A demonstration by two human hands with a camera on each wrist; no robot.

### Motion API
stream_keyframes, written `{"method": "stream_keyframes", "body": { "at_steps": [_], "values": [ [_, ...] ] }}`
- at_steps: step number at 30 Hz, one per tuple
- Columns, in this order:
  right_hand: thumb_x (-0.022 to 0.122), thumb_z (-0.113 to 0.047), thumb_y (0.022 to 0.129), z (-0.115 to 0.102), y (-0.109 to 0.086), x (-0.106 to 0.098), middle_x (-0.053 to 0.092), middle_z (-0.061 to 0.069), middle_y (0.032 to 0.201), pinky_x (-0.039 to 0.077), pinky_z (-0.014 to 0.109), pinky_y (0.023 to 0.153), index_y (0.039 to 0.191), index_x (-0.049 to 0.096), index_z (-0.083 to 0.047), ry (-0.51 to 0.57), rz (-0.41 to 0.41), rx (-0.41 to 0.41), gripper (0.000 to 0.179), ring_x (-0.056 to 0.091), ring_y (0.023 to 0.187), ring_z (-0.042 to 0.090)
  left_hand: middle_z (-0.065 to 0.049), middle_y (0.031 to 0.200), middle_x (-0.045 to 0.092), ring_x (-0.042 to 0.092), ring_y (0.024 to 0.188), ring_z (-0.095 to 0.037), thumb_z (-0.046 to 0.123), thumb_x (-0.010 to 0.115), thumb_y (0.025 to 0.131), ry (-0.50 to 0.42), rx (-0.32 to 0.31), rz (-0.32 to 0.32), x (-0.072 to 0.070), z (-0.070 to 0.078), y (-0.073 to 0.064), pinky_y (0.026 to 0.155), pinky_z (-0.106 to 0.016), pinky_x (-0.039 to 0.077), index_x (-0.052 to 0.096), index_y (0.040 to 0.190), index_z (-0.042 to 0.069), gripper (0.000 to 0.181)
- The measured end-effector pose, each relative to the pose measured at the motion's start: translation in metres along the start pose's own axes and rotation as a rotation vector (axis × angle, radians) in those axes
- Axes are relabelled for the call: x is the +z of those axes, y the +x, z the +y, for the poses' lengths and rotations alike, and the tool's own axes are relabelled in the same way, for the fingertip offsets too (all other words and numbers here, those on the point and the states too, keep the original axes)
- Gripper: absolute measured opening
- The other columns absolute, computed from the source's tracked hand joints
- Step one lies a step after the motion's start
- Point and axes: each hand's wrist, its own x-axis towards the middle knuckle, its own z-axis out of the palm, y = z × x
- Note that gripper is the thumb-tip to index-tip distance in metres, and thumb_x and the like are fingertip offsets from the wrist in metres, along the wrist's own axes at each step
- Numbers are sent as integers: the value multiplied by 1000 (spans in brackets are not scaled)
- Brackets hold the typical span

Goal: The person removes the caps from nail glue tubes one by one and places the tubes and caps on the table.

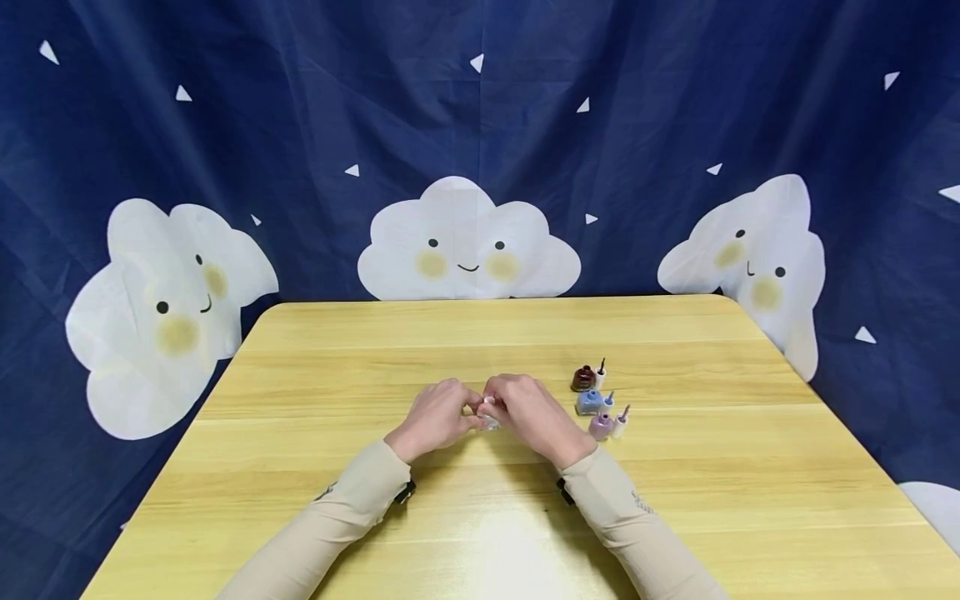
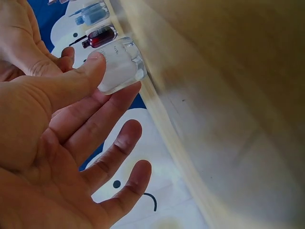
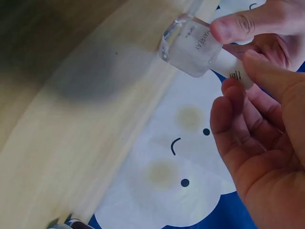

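Near the middle of the table, my left hand (image 1: 441, 417) and right hand (image 1: 534, 415) meet over a small nail polish bottle (image 3: 190, 50) of clear, thick-based glass with whitish polish. Left thumb and forefinger pinch the bottle (image 2: 123, 67) by its sides, while the other left fingers spread loosely. In the right wrist view, my right thumb and fingertips grip its white cap (image 3: 229, 67), which sits at the bottle's neck. The bottle is tilted in both wrist views, and fingers partly cover the neck.
Right of my hands stand three uncapped polish bottles: dark red (image 1: 583, 379), blue (image 1: 588, 403) and purple (image 1: 601, 427). Beside each is its white cap, brush pointing up, such as the purple one's cap (image 1: 619, 427). A dark blue cloud-print curtain (image 1: 480, 125) hangs behind the wooden table (image 1: 337, 350).
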Motion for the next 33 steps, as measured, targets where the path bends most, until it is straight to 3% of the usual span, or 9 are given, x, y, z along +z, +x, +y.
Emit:
{"method": "stream_keyframes", "body": {
  "at_steps": [7, 12, 21, 33],
  "values": [
    [76, -30, 93, 0, 0, 1, 61, -6, 73, 45, 21, 52, 94, 71, -9, -5, -17, 100, 21, 52, 59, 5, 7, 81, 74, 47, 67, -11, 23, 84, 86, 16, 32, 14, 0, 0, 1, 62, -28, 39, 78, 81, 22, 7],
    [76, -25, 93, 0, -1, 4, 67, -3, 76, 46, 20, 53, 90, 70, -9, -5, -4, 95, 18, 52, 59, 5, 7, 88, 77, 46, 65, -9, 23, 84, 86, 1, 28, -1, 0, 0, 1, 62, -27, 39, 78, 82, 22, 7],
    [76, -19, 92, -3, -1, 3, 69, -2, 79, 47, 20, 56, 88, 70, -9, 7, 12, 59, 13, 54, 63, 5, 7, 83, 75, 43, 62, -10, 20, 83, 86, -12, 19, -7, -2, 2, 1, 60, -27, 37, 77, 80, 22, 9],
    [78, -29, 90, -6, 0, 0, 68, -2, 84, 50, 22, 63, 95, 72, -9, -54, 40, 107, 22, 58, 70, 8, 7, 78, 73, 42, 61, -9, 20, 84, 86, -10, 12, -6, -1, 1, 1, 57, -25, 35, 75, 77, 22, 12]
  ]
}}
